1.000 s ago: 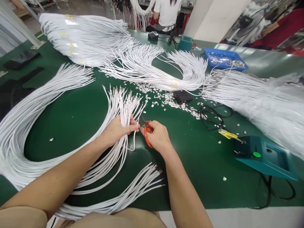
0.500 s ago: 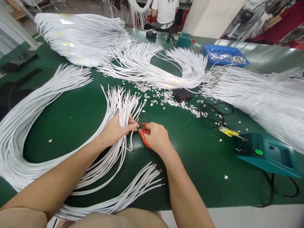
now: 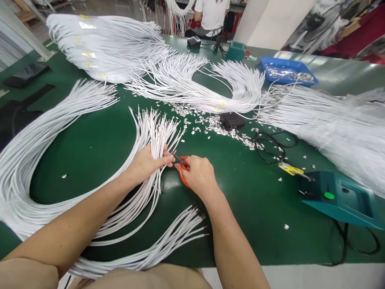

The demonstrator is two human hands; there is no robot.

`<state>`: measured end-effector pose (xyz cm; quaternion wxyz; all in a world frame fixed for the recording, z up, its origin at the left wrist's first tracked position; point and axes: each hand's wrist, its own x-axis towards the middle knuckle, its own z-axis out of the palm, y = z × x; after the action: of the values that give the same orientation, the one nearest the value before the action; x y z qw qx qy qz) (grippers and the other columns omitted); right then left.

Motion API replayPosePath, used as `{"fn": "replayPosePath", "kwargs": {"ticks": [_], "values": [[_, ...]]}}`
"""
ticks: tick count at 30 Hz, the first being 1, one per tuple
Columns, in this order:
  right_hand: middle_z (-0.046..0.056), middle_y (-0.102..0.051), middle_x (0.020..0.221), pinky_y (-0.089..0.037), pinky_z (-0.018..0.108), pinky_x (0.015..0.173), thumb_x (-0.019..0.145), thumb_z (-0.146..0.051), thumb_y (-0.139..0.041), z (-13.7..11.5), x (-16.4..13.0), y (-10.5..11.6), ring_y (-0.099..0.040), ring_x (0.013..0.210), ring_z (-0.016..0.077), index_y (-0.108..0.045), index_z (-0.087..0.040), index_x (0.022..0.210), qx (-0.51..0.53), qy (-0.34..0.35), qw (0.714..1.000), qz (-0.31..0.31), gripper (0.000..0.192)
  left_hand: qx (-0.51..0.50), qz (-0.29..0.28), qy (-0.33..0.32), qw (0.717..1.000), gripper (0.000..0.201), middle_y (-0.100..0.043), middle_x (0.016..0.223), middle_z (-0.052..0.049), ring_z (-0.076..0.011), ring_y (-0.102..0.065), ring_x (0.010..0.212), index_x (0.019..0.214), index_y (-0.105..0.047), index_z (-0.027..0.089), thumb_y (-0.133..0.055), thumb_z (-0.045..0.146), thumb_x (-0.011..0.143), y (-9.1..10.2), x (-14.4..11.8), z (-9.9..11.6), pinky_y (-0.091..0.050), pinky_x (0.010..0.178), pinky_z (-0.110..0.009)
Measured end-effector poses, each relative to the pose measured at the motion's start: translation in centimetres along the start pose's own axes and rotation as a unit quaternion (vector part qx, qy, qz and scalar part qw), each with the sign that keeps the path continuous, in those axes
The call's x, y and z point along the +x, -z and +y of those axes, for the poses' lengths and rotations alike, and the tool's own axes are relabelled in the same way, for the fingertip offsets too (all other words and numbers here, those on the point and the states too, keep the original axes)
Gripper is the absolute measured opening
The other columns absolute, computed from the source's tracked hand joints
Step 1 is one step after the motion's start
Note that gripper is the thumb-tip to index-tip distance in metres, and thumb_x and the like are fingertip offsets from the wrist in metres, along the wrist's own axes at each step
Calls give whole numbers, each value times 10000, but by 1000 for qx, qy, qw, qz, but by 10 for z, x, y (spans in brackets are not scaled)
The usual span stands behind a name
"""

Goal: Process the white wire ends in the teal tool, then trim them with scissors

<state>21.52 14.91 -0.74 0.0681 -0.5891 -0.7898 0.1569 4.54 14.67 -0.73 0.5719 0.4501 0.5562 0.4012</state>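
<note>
My left hand (image 3: 150,160) is closed around a bundle of white cables (image 3: 156,132), whose stripped ends fan out above the fist. In my right hand (image 3: 200,172) are small scissors (image 3: 184,181) with orange handles and dark blades. The blades point left and reach the fingertips of my left hand, beside the bundle; what lies between them is too small to make out. Below my hands, a smaller group of white cables (image 3: 177,237) with bare copper ends rests on the green table (image 3: 246,212).
Small silvery pieces (image 3: 216,124) lie scattered beyond my hands, around a black block (image 3: 232,120). Large cable bundles (image 3: 105,44) cover the back left. A teal device (image 3: 337,196) stands at right, a blue tray (image 3: 285,66) behind. A person (image 3: 210,16) sits across the table.
A short cable end that hung below the scissors beside the bundle no longer shows there. Both hands keep nearly the same place, and the view has shifted slightly.
</note>
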Motion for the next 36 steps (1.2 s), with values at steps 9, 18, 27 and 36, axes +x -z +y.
{"fn": "replayPosePath", "kwargs": {"ticks": [9,18,27,36], "values": [[38,-648,736,-321,288,655,869,-425,-521,0,2,-1,-582,688,165,-652,-201,673,-12,17,1000,-1,325,-53,-79,-26,995,294,-629,681,8,-117,-534,590,878,-440,184,-669,332,769,5,0,-6,-343,546,-236],[20,-645,725,-333,268,598,770,-356,-627,12,4,2,-532,633,140,-653,-187,662,162,-18,986,19,202,-28,-74,-35,996,243,-636,694,10,-127,-570,628,875,-438,188,-644,286,792,3,-1,-4,-403,646,-270],[-23,-642,671,-413,254,662,663,-334,-694,0,9,-2,-537,633,115,-716,-185,747,603,-83,794,14,173,-34,-88,-23,995,277,-639,710,6,-123,-578,597,857,-427,184,-667,291,768,0,-3,-1,-421,598,-264],[-28,-578,623,-411,251,606,609,-280,-676,-15,9,-12,-505,595,116,-623,-170,646,603,-107,789,56,128,91,-33,-33,995,313,-625,659,45,-156,-620,667,856,-473,185,-715,268,677,-3,-4,-1,-465,717,-299]]}}
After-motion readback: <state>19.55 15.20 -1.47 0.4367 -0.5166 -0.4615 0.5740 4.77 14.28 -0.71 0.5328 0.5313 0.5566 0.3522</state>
